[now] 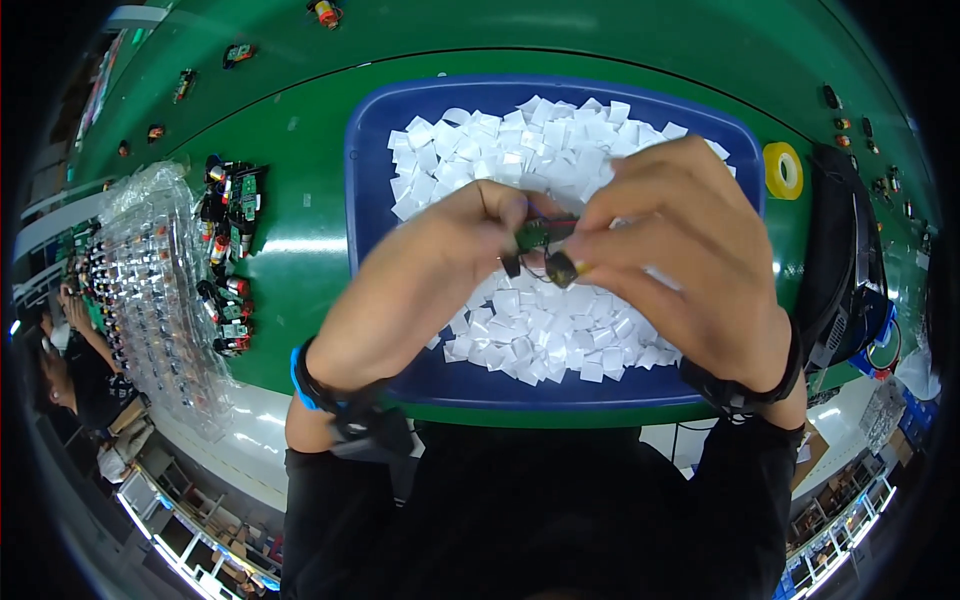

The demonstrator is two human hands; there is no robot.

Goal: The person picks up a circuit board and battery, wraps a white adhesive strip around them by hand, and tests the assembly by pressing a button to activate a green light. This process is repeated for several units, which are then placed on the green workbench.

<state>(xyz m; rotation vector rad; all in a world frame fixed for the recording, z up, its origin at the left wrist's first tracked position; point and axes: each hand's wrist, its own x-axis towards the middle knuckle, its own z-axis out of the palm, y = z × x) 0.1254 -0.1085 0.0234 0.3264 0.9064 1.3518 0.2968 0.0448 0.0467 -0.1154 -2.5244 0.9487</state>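
Observation:
Above a blue tray [368,240] I hold a small green circuit board [533,236] with thin wires and a dark round part [561,268] hanging from it. My left hand [440,255] pinches the board's left side between thumb and fingers. Closed on its other side, my right hand [690,240] has its fingertips by the wires and the round part. Under both hands, many small white square pieces [560,340] fill the tray. Some details of the board are blurred or hidden by my fingers.
Left of the tray lie several board assemblies [228,225] in a pile, beside a clear plastic blister tray [165,290] full of parts. A yellow tape roll [783,171] and a black bag [835,250] are on the right. Another person [80,350] shows at far left.

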